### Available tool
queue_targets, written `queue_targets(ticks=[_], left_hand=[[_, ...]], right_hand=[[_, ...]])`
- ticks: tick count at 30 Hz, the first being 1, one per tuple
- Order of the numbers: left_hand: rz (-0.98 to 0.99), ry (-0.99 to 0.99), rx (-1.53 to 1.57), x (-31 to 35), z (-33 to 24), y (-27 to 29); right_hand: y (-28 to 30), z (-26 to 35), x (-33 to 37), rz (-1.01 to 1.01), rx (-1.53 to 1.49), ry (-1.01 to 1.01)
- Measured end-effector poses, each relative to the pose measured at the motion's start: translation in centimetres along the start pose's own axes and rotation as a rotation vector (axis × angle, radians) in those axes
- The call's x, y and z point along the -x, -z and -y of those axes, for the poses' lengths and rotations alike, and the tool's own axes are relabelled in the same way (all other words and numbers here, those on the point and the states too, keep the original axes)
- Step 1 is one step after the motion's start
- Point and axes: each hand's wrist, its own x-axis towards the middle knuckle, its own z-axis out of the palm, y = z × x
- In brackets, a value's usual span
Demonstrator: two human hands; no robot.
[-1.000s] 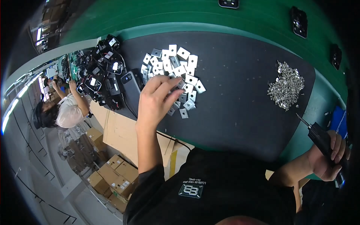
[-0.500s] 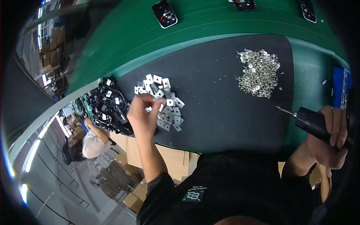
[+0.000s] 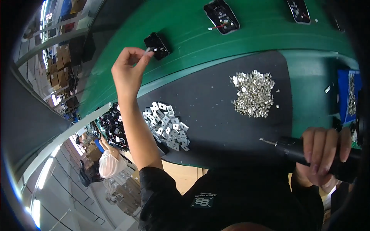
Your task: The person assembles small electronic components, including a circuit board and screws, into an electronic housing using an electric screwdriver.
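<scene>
My left hand (image 3: 129,71) reaches out over the green belt, thumb and forefinger pinching a small silver metal plate (image 3: 147,50). Right beside those fingertips lies a black plastic housing (image 3: 160,44) with small parts inside. On the dark mat, near my left forearm, is a heap of square metal plates with holes (image 3: 169,129). My right hand (image 3: 322,152) grips a black electric screwdriver (image 3: 291,148) at the right, its bit pointing left over the mat. A pile of silver screws (image 3: 254,94) sits farther back on the mat.
More black housings (image 3: 222,17) lie along the green belt (image 3: 185,40). Black parts with wires (image 3: 115,129) are heaped left of the mat. A blue bin (image 3: 347,96) holding small metal parts stands at the far right. Another person (image 3: 110,163) works at the left.
My left hand has moved from the plate heap up to the belt with a plate. My right hand and screwdriver have shifted left and nearer. Housings on the belt have changed position; the view has shifted.
</scene>
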Motion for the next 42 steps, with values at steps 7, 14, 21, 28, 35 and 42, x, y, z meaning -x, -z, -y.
queue_targets(ticks=[7, 14, 21, 28, 35, 42], left_hand=[[-0.095, -0.153, -0.197, -1.6, 0.7, -1.7], [-0.084, -0.057, -0.134, -2.1, 1.8, -3.2], [-0.039, 0.049, 0.116, 0.6, 0.9, -2.0], [0.032, -0.059, -0.045, 11.2, -4.6, -4.1], [-0.147, -0.208, 0.069, 15.4, -3.4, -4.7], [0.059, -0.475, 0.122, 19.8, -5.8, -6.3]], right_hand=[[0.2, -1.4, 0.0, -0.029, -0.075, -0.066], [-0.4, -1.7, 0.3, -0.093, -0.088, -0.053], [-0.7, -1.3, -0.1, -0.085, -0.076, -0.146], [-1.3, -1.7, -0.5, -0.103, -0.022, -0.159], [-2.8, -3.3, -1.5, -0.167, -0.072, -0.133], [-4.9, -4.8, -2.4, -0.039, -0.12, -0.172]])
